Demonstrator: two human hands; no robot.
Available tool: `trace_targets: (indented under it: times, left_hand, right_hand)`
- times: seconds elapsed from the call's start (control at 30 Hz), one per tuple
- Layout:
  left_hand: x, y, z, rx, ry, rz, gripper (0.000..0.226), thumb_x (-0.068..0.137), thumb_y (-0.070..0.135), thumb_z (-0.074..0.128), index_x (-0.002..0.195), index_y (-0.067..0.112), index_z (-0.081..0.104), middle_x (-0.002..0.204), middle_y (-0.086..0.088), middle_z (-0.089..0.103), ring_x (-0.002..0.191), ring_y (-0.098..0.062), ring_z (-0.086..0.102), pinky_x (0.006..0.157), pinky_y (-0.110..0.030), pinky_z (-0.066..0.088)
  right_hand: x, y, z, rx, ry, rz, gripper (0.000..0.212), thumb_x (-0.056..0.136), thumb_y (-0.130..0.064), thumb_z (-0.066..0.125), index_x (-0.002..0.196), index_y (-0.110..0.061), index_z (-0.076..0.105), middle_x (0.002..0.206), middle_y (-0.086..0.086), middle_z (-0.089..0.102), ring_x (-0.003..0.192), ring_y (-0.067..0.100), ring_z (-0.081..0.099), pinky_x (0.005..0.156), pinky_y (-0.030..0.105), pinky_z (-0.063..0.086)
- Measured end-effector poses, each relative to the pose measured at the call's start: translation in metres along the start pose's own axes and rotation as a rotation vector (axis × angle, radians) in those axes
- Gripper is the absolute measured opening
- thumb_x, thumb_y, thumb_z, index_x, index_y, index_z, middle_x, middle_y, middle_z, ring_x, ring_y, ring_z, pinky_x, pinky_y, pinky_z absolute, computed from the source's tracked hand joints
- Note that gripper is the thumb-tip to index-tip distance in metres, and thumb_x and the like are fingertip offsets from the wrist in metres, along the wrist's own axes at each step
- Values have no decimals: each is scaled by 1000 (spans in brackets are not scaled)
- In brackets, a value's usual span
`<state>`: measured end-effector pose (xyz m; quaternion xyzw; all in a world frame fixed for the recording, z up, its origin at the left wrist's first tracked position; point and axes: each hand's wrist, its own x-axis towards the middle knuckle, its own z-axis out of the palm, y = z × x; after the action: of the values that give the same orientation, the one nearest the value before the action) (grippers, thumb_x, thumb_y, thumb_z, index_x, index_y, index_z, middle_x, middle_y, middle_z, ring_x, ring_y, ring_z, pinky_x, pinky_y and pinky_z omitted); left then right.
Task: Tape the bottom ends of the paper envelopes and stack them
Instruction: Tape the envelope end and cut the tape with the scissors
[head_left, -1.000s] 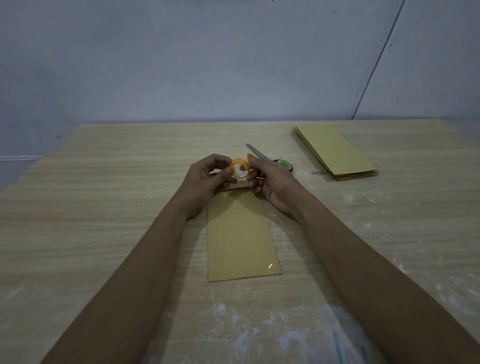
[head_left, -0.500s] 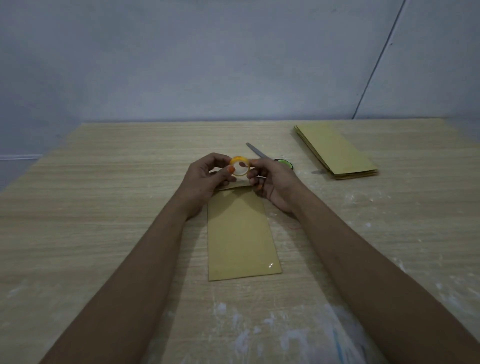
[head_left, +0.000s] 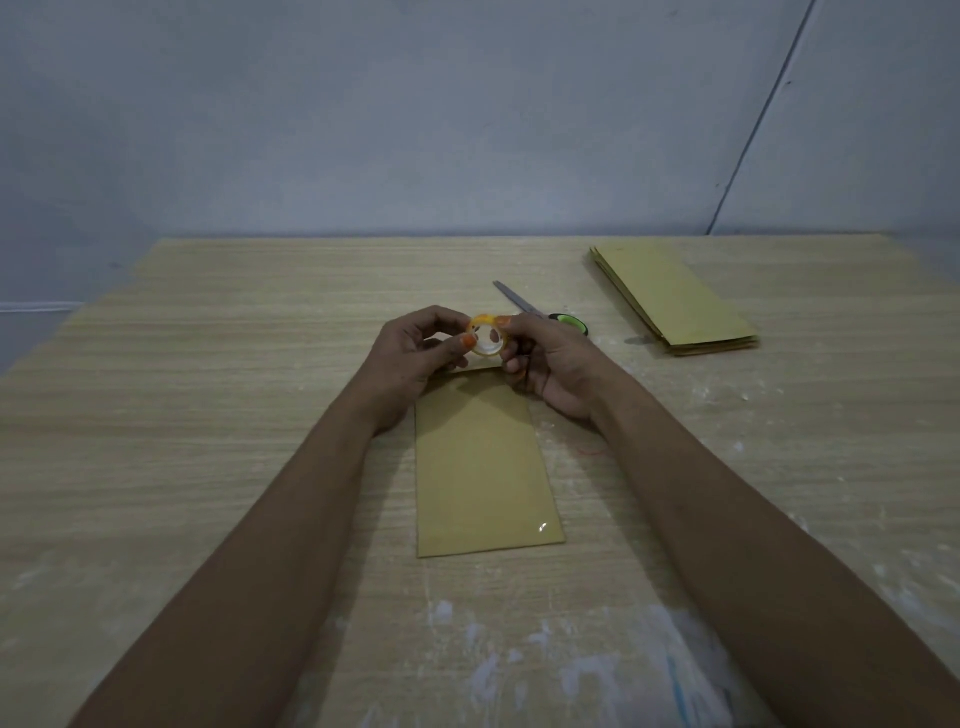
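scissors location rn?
Head view, just right of centre: the scissors lie on the table behind the right hand, left of the envelope stack.

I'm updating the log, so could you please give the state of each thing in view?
Left hand: holds the tape roll.
Right hand: holds the tape roll.
Tape roll: held above the envelope's far end.
Envelope: flat, near end taped.
Stack: flat, untouched.
Scissors: lying flat, blades look closed.

1 tape roll (head_left: 487, 338), 1 loose envelope (head_left: 483, 462), 1 envelope stack (head_left: 675, 299), 1 scissors (head_left: 540, 310), 2 hands
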<state>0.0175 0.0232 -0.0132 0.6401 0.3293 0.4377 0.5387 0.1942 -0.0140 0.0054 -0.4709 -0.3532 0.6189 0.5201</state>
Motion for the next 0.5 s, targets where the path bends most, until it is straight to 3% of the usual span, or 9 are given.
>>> trace_targets:
  times: [0.2,0.37,0.5]
  left_hand:
    - [0,0,0,16,-6,4,10,90,4,66,97,11,68,85,3,68,72,-12,61,70,-21,52]
    - [2,-1,1,-9,26,0,7,92,6,64,96,12,66,83,-1,65,66,-8,61,68,-22,49]
    - [2,-2,1,-11,23,0,6,91,5,65,95,10,65,82,-3,63,65,-8,61,67,-20,51]
  right_hand:
    - [1,0,2,-26,24,3,15,94,-17,59,79,-13,59,61,2,49,48,10,43,52,23,32]
    - [2,0,-5,106,-69,30,13,96,-12,51,88,-8,60,64,3,56,51,10,53,47,18,41]
    - [1,2,-6,75,-86,14,9,96,-10,55,90,-7,62,64,2,57,52,8,54,49,17,42]
